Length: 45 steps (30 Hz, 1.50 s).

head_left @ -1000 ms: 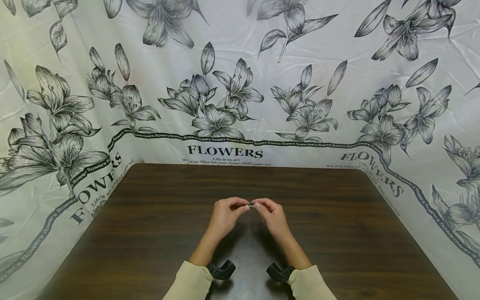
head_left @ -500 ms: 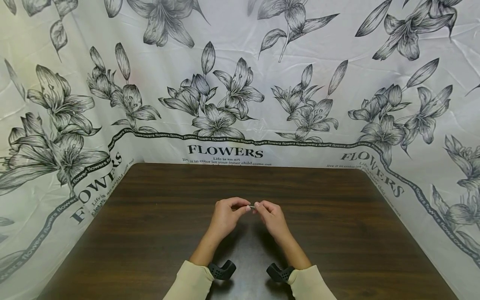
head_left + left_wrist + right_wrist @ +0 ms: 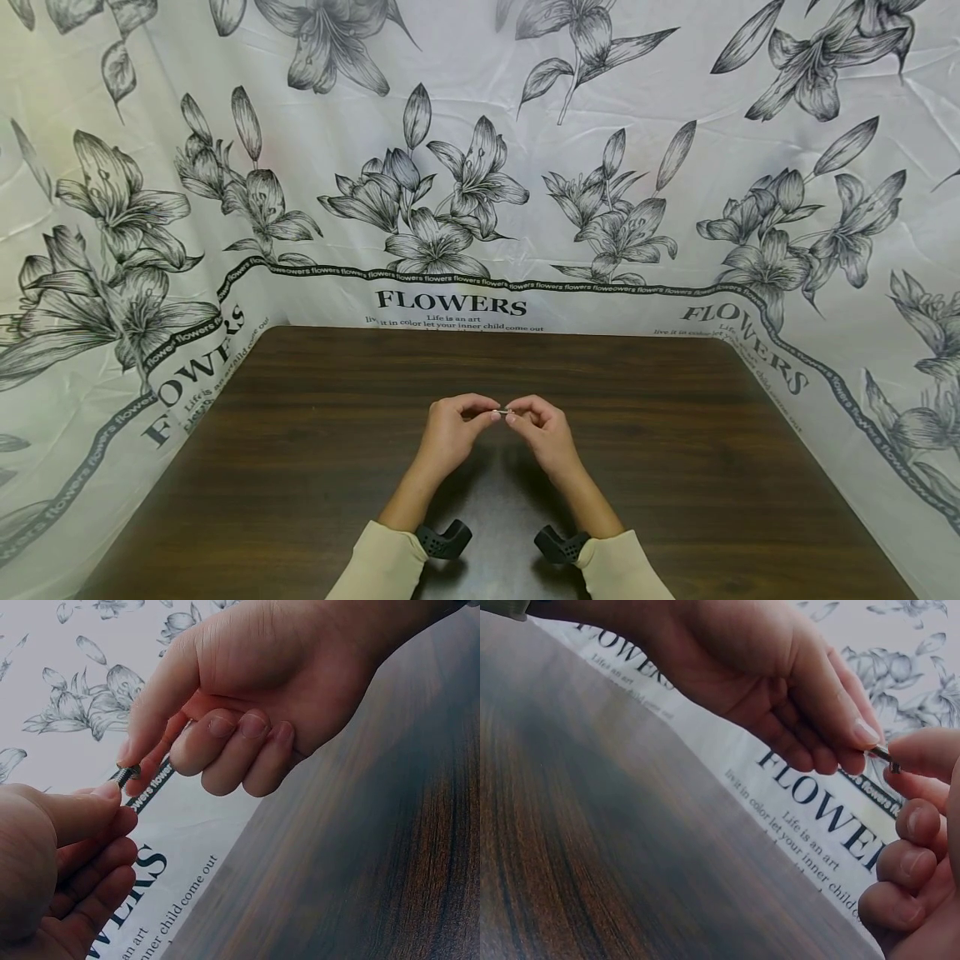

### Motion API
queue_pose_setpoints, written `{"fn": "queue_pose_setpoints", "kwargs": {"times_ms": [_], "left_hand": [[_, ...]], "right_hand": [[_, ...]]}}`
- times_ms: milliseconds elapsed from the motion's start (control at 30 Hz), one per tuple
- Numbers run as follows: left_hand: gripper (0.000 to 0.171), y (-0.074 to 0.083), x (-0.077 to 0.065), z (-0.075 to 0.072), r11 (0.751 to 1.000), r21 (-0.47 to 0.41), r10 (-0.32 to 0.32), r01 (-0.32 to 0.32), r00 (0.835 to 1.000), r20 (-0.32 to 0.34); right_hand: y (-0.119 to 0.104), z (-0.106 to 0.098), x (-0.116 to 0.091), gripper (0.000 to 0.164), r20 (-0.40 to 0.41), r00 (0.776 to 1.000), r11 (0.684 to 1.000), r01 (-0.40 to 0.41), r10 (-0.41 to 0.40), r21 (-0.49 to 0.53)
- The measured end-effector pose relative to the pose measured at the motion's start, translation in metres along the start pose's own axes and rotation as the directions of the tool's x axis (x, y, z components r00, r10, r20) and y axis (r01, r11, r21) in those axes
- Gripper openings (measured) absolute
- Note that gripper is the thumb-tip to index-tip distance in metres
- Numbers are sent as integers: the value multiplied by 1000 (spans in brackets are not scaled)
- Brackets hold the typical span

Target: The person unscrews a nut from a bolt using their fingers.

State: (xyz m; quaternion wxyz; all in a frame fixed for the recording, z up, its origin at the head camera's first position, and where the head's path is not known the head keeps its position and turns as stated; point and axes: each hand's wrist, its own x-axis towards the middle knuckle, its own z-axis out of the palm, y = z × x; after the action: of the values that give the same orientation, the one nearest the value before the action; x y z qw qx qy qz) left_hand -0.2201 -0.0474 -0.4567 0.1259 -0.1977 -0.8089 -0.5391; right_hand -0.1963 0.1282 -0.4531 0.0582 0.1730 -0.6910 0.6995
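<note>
A small threaded metal bolt (image 3: 122,778) is held in the air between both hands, over the far half of the table. My left hand (image 3: 448,433) pinches its shank between thumb and forefinger, covering one end. On the other end shows a wider piece that looks like a nut (image 3: 894,767). The thumb and forefinger of my right hand (image 3: 547,433) close around that piece from the right. In the left wrist view the right hand's other fingers (image 3: 255,750) curl loosely toward the palm. Both fingertip pairs nearly meet at the bolt.
Below the hands lies a dark wood-grain table (image 3: 315,467). A white cloth printed with flowers (image 3: 457,192) hangs along its back and both sides. Black wrist devices sit at the left cuff (image 3: 444,542) and the right cuff (image 3: 561,546).
The right thumb and forefinger shift around the wider end: the thumb rises at half a second ago and is lower again now. The left hand stays in place with its pinch on the bolt.
</note>
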Motion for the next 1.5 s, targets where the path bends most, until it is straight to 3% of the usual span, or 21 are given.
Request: {"fn": "queue_pose_setpoints", "kwargs": {"times_ms": [233,400,533,767,900,1100,1500], "left_hand": [[6,2,2,2,1000,2,-8,8,1000,6],[8,0,2,3,1000,-6,-8,8,1000,10],[10,-3,0,5,1000,-16,-18,19,999,30],[7,-3,0,8,1000,-14,-5,5,1000,24],[8,-2,0,9,1000,-9,-16,16,999,28],[7,-2,0,8,1000,-7,-11,12,1000,20],[7,-4,0,7,1000,-17,1,0,1000,9]], "right_hand": [[0,-3,0,19,4,999,999,41,-41,1],[-3,-3,1,14,-15,999,998,-52,52,-43],[-6,-3,1,24,-29,989,984,-148,146,-103],[-9,-5,3,32,1,985,972,-168,170,-166],[-8,-6,2,26,-4,989,977,-145,146,-158],[-3,-8,2,12,10,999,994,-46,47,-98],[0,-8,2,17,37,999,999,14,-12,-45]]}}
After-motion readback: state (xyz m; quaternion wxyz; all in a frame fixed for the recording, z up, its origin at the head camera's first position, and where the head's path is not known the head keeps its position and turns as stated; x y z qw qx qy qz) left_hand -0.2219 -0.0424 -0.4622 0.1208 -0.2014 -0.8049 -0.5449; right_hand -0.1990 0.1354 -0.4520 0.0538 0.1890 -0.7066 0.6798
